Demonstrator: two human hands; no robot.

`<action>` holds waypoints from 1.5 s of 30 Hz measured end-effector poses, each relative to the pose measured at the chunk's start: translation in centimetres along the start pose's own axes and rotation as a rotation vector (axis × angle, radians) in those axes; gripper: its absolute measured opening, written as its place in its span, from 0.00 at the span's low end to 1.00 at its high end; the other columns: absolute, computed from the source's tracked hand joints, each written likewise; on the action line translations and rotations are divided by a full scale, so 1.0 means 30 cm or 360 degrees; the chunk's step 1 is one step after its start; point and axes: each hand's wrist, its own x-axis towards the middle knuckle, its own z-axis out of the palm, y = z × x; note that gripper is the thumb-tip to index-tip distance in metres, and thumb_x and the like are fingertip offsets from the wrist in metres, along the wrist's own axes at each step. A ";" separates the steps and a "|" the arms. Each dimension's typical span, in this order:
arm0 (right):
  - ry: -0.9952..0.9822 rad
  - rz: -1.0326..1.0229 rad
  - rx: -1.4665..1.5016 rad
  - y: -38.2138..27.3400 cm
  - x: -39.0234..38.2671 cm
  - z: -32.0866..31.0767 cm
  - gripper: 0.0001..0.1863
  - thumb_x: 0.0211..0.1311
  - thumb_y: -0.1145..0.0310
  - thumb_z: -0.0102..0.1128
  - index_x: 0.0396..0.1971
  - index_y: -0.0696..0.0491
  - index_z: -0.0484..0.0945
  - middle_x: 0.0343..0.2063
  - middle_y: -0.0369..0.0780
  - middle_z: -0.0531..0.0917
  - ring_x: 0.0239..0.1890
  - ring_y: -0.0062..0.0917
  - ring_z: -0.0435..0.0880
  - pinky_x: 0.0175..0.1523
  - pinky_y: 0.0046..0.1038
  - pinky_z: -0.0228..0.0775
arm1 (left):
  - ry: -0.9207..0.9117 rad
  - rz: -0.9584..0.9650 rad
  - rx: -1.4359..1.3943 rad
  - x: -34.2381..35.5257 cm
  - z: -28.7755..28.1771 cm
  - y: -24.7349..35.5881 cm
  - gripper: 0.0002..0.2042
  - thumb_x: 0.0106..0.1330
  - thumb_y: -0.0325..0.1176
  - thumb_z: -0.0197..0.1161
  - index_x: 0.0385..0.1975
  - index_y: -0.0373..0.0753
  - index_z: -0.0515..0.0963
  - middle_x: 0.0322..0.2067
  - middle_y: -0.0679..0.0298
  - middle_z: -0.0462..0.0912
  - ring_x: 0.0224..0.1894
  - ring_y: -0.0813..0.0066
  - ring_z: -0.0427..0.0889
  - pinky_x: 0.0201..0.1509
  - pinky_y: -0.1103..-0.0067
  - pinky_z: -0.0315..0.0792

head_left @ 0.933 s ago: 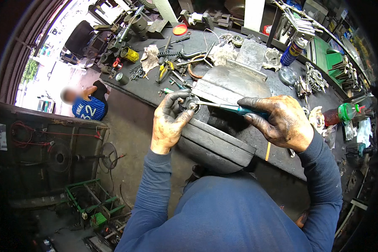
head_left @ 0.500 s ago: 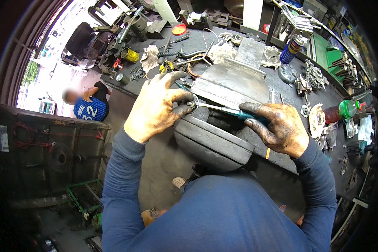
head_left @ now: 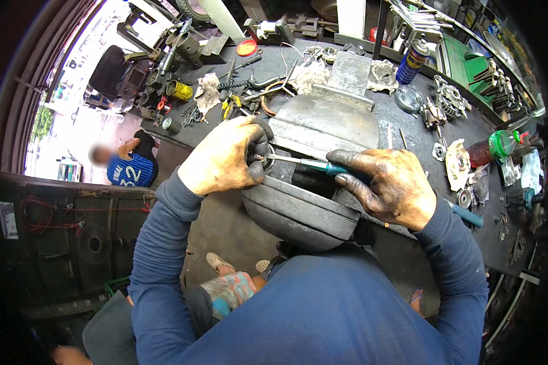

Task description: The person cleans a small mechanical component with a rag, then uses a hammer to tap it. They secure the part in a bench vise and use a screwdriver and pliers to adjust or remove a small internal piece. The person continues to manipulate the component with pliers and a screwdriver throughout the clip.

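Teal-handled screwdriver point(head_left: 338, 170), one, with bright metal shaft; held by the handle in the right hand point(head_left: 388, 187), thumb and fingers closed around it. Long axis nearly level across the view, tip directed just past nine o'clock, toward the left hand point(head_left: 224, 157). Round metal part point(head_left: 268, 163), one, small, ring-like; pinched between thumb and curled fingers of the left hand, at three o'clock from the palm, just past nine o'clock from the right hand. Far nearer to the left hand, with the length of the shaft between it and the right. Governing relation: shaft in line with the round metal part, tip overlapping it in view. Touching the metal or merely in front of it: cannot tell, owing to small size and dark fingers. Tilt of the round metal part: likewise unclear. Bench vise point(head_left: 298, 210), one, grey, worn; front block at five o'clock from the round metal part, broad rear section at two o'clock, dark gap between, beneath the shaft. Yellow-handled pliers point(head_left: 228, 109), at eleven o'clock from the round metal part, on the workbench point(head_left: 388, 108). Blue spray can point(head_left: 412, 62), upright, just past twelve o'clock from the right hand. Second teal-handled tool point(head_left: 467, 215), between three and four o'clock from the right hand.
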 end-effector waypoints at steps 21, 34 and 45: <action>-0.0144 -0.0190 0.0047 0.035 0.090 -0.025 0.18 0.68 0.61 0.66 0.55 0.49 0.86 0.36 0.50 0.88 0.37 0.47 0.88 0.42 0.44 0.79 | 0.1505 -0.0766 -0.0774 -0.220 0.364 0.031 0.19 0.59 0.27 0.78 0.50 0.31 0.82 0.42 0.58 0.90 0.40 0.73 0.90 0.48 0.76 0.82; -0.0199 -0.0001 -0.0051 -0.046 0.100 -0.042 0.18 0.64 0.67 0.67 0.54 0.50 0.84 0.34 0.50 0.88 0.36 0.48 0.88 0.40 0.42 0.78 | 0.0997 -0.1694 -0.0950 -0.459 0.479 -0.324 0.17 0.65 0.35 0.75 0.47 0.31 0.84 0.38 0.59 0.89 0.41 0.71 0.87 0.49 0.73 0.80; -0.0261 0.0328 0.0014 -0.065 0.106 -0.032 0.21 0.57 0.61 0.75 0.47 0.57 0.87 0.36 0.50 0.89 0.38 0.46 0.90 0.45 0.38 0.80 | 0.0792 -0.1480 -0.0245 -0.059 0.407 -0.913 0.30 0.63 0.54 0.74 0.52 0.32 0.84 0.52 0.37 0.84 0.56 0.40 0.83 0.62 0.57 0.75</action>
